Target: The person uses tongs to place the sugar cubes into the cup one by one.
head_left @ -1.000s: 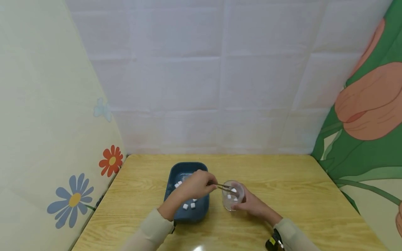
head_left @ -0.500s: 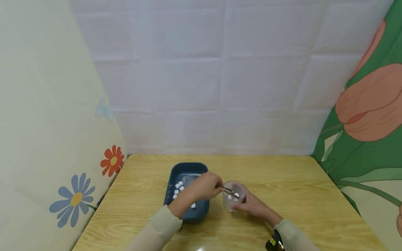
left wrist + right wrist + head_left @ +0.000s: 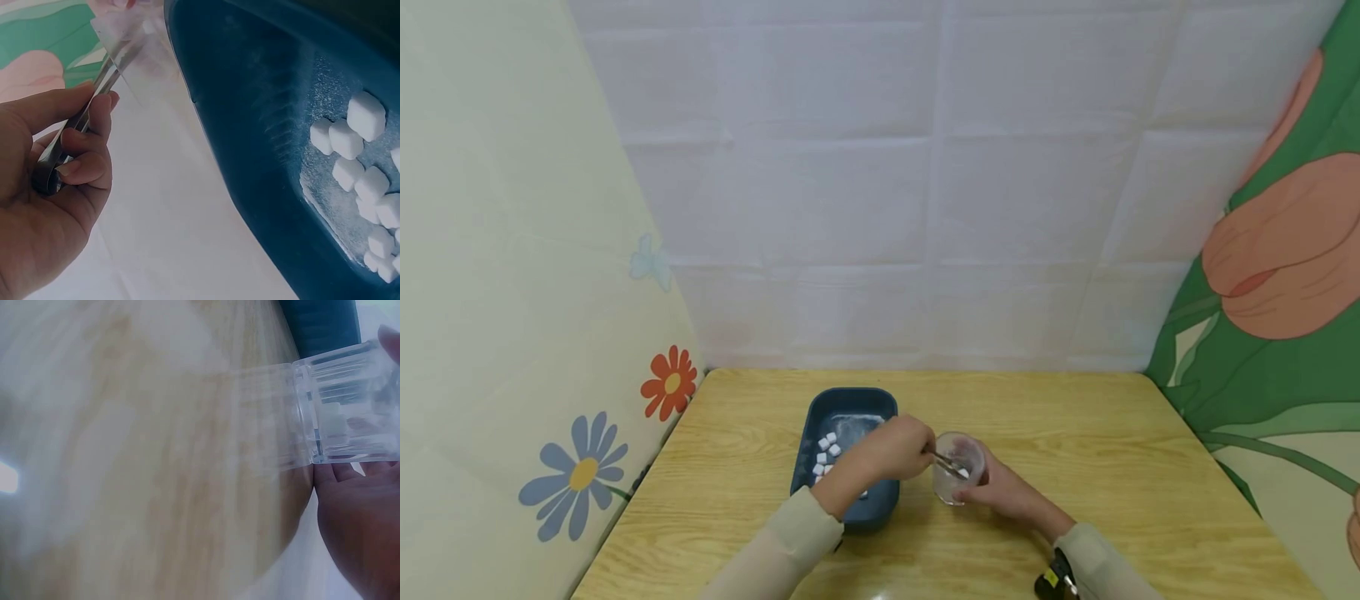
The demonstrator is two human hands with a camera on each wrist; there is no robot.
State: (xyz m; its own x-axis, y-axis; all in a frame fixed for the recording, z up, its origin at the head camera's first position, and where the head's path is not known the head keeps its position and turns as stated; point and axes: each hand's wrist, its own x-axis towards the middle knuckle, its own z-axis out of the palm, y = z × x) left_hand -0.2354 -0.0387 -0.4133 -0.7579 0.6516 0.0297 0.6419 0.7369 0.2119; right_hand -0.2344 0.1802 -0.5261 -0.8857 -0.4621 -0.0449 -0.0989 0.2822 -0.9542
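My left hand (image 3: 901, 447) grips a pair of slim metal tongs (image 3: 70, 128), its fingers curled round them in the left wrist view. The tongs slant down to the right, their tips inside a clear cup (image 3: 947, 493). A white cube (image 3: 963, 472) shows at the tips, inside the cup. From the right side my right hand (image 3: 1002, 487) holds that cup, thumb and fingers round its wall. In the right wrist view the ribbed cup (image 3: 350, 406) stands on the table. Left of it, under my left forearm, sits a dark blue tray (image 3: 240, 181) with several white cubes (image 3: 370, 184).
The wood-grain table (image 3: 1045, 417) runs back to a white cloth backdrop (image 3: 880, 208). Flowered cloths hang at both sides. Whitish powder coats part of the tray's floor. A black thing with a yellow mark (image 3: 1051, 577) is at my right wrist.
My left hand has moved right, away from over the tray, and the tongs' tips have gone lower into the cup. My right hand and the cup have stayed put.
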